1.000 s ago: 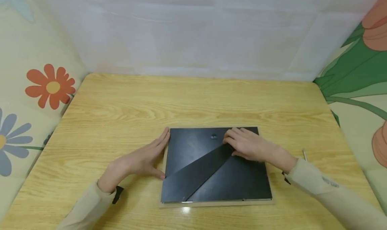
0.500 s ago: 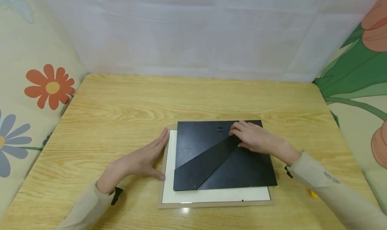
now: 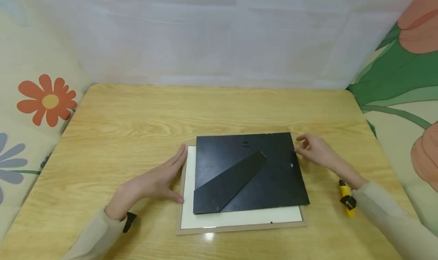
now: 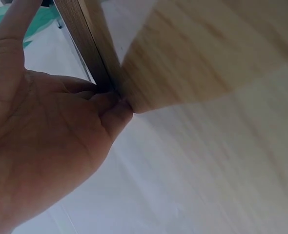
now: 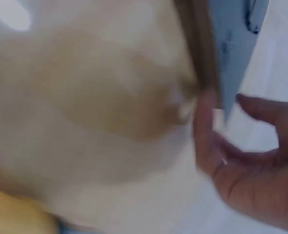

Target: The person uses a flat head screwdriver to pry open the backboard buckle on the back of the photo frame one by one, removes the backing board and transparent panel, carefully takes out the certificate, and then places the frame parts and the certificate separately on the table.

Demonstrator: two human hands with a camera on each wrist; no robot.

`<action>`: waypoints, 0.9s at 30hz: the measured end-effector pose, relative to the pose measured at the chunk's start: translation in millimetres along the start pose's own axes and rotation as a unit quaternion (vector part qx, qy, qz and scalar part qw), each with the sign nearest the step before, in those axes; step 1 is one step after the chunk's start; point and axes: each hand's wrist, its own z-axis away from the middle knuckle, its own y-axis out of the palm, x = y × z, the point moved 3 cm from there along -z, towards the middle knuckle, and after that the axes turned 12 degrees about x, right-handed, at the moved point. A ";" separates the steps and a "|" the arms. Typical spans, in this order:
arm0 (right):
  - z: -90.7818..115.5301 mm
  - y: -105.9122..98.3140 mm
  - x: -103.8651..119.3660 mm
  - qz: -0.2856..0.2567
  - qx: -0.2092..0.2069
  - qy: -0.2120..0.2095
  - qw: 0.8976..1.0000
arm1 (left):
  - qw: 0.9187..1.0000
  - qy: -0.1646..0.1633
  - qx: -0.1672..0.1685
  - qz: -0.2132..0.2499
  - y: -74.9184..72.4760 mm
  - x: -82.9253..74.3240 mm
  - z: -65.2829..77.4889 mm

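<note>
A black backing board (image 3: 273,184) with a slanted easel leg (image 3: 232,180) lies askew over a picture frame (image 3: 239,229), whose thin brown rim and off-white inside show at the left and front. My left hand (image 3: 150,186) rests against the frame's left side, fingers stretched and thumb apart; in the left wrist view its fingertips touch the brown rim (image 4: 88,44). At the board's right edge is my right hand (image 3: 318,151), fingers loosely bent. The right wrist view, which is blurred, has a gap between thumb and fingers, with a fingertip beside the frame's rim (image 5: 202,48).
A yellow and black tool (image 3: 347,199), which looks like a utility knife, lies by the right sleeve. The wooden table (image 3: 219,108) ends at a white sheet (image 3: 171,43) behind it. Flowered panels stand at both sides.
The right hand slides the backing board up and right, baring the off-white inside, then lets go of the leg and moves to the board's right edge. The left hand stays put.
</note>
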 end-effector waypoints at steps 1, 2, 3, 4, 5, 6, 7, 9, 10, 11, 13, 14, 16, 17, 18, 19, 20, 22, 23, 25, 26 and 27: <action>1.5 1.5 -6.5 -0.047 0.027 0.022 0.998 | 1.000 -0.001 -0.001 -0.001 0.1 0.2 0.8; 2.8 4.3 -11.7 -0.088 0.049 0.033 0.994 | 1.000 -0.003 -0.001 -0.001 0.0 0.3 1.3; 3.9 7.3 -15.3 -0.125 0.068 0.043 0.989 | 1.000 -0.004 -0.001 -0.002 -0.2 0.5 1.7; 4.7 10.1 -17.9 -0.158 0.079 0.050 0.983 | 1.000 -0.004 -0.001 -0.002 -0.4 0.5 1.9; 5.2 12.5 -19.2 -0.181 0.084 0.051 0.979 | 1.000 -0.004 -0.001 -0.003 -0.7 0.7 1.9; 5.6 14.3 -20.2 -0.196 0.084 0.053 0.976 | 1.000 -0.004 0.000 -0.003 -1.1 0.5 1.8; 5.9 15.4 -20.6 -0.204 0.082 0.050 0.974 | 1.000 -0.004 0.000 -0.002 -1.4 0.4 1.5; 6.8 16.2 -21.2 -0.211 0.072 0.051 0.973 | 1.000 -0.003 0.003 -0.001 -1.7 0.1 1.0; 7.5 16.0 -21.7 -0.217 0.067 0.053 0.973 | 1.000 -0.003 0.004 0.000 -1.7 -0.2 0.9; 8.7 15.4 -21.9 -0.224 0.063 0.057 0.971 | 1.000 -0.004 0.005 -0.001 -1.7 -0.5 0.7; 11.9 13.0 -22.7 -0.236 0.056 0.061 0.968 | 1.000 -0.005 0.007 -0.001 -1.8 -1.4 0.4; 13.8 11.8 -23.1 -0.247 0.053 0.064 0.966 | 1.000 -0.006 0.007 -0.004 -2.0 -1.8 0.3; 18.2 10.2 -24.2 -0.274 0.057 0.066 0.958 | 1.000 -0.008 0.005 -0.008 -2.2 -2.7 0.7; 20.5 10.0 -24.8 -0.287 0.062 0.065 0.954 | 1.000 -0.009 0.004 -0.010 -2.2 -3.1 1.0; 22.5 10.3 -25.7 -0.301 0.069 0.063 0.949 | 1.000 -0.010 0.003 -0.010 -2.1 -3.4 1.4; 24.4 11.1 -26.8 -0.316 0.075 0.061 0.944 | 1.000 -0.011 0.002 -0.010 -2.1 -3.8 2.0; 25.9 12.3 -27.7 -0.329 0.082 0.061 0.939 | 1.000 -0.012 0.001 -0.009 -2.0 -4.1 2.6; 27.9 15.5 -30.0 -0.349 0.096 0.056 0.931 | 1.000 -0.011 -0.001 -0.009 -1.8 -4.8 3.5; 28.7 17.3 -31.3 -0.355 0.102 0.055 0.928 | 1.000 -0.010 -0.003 -0.008 -1.9 -5.6 4.0; 30.2 20.7 -33.5 -0.366 0.113 0.051 0.922 | 1.000 -0.009 -0.007 -0.011 -1.3 -7.1 4.9; 30.9 22.4 -34.0 -0.371 0.119 0.049 0.920 | 1.000 -0.008 -0.009 -0.012 -0.8 -8.0 5.7; 31.5 24.1 -34.3 -0.378 0.123 0.047 0.916 | 1.000 -0.007 -0.013 -0.016 0.1 -8.8 6.6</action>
